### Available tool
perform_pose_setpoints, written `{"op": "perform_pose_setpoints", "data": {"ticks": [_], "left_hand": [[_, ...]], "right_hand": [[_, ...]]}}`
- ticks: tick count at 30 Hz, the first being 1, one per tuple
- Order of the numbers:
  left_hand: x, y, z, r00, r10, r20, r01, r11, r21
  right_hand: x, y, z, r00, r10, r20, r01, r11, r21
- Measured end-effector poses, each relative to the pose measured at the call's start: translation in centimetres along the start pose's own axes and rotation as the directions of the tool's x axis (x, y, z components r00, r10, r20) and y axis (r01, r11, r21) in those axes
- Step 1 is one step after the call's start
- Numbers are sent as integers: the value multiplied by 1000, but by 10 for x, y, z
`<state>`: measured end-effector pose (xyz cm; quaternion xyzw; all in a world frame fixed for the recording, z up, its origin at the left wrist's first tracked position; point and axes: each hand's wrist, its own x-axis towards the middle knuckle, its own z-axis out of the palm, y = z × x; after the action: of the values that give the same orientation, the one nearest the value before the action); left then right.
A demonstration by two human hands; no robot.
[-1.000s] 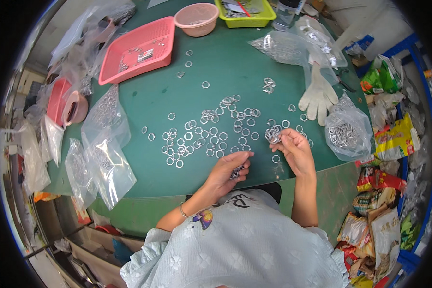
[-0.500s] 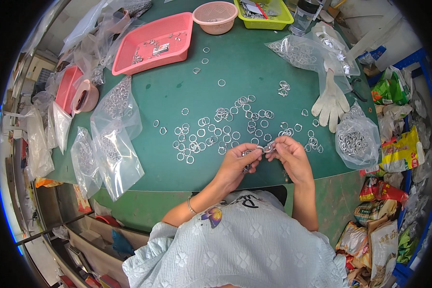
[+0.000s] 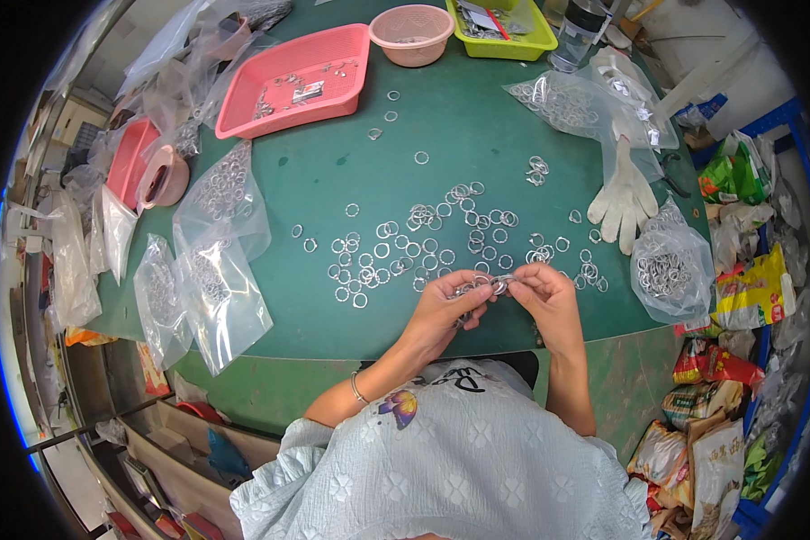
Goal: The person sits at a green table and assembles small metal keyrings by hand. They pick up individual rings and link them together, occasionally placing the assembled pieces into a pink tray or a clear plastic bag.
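Many silver rings [image 3: 412, 249] lie loose across the green table [image 3: 333, 328], most of them just beyond my hands. My left hand [image 3: 447, 304] is closed around several rings, with some showing between the fingers. Thumb and forefinger of my right hand [image 3: 546, 293] pinch a silver ring [image 3: 501, 284], and the left fingertips touch it from the other side. The exact shape of the pinched ring is too small to make out. A small pile of rings [image 3: 588, 273] lies just right of my right hand.
Clear bags of rings lie at the left [image 3: 211, 270] and right [image 3: 664, 270]. At the back stand a pink tray [image 3: 292, 112], a pale pink bowl [image 3: 412, 52] and a yellow-green basket [image 3: 508, 49]. A white glove [image 3: 623, 205] lies at the right, beyond the ring bag.
The fingers have shifted slightly around the rings, and the right thumb and forefinger sit closer together. The whole view has moved a little; the loose rings lie as before.
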<state>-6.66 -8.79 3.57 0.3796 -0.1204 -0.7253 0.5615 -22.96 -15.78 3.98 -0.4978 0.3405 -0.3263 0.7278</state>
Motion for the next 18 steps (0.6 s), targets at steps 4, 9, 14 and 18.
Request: {"op": "perform_pose_setpoints", "data": {"ticks": [4, 9, 14, 18], "left_hand": [[0, -2, 0, 998, 42, -43, -41, 998, 40], [-1, -2, 2, 995, 84, -56, -79, 994, 75], [-2, 0, 1, 999, -38, -26, 38, 999, -25], [-5, 1, 3, 998, -44, -49, 46, 998, 50]], "right_hand": [[-1, -1, 6, 996, -84, -33, 82, 995, -61], [-3, 5, 13, 984, -154, -92, 151, 988, -45], [0, 7, 18, 965, -242, -103, 236, 970, -63], [0, -5, 19, 955, -296, -31, 257, 871, -419]]}}
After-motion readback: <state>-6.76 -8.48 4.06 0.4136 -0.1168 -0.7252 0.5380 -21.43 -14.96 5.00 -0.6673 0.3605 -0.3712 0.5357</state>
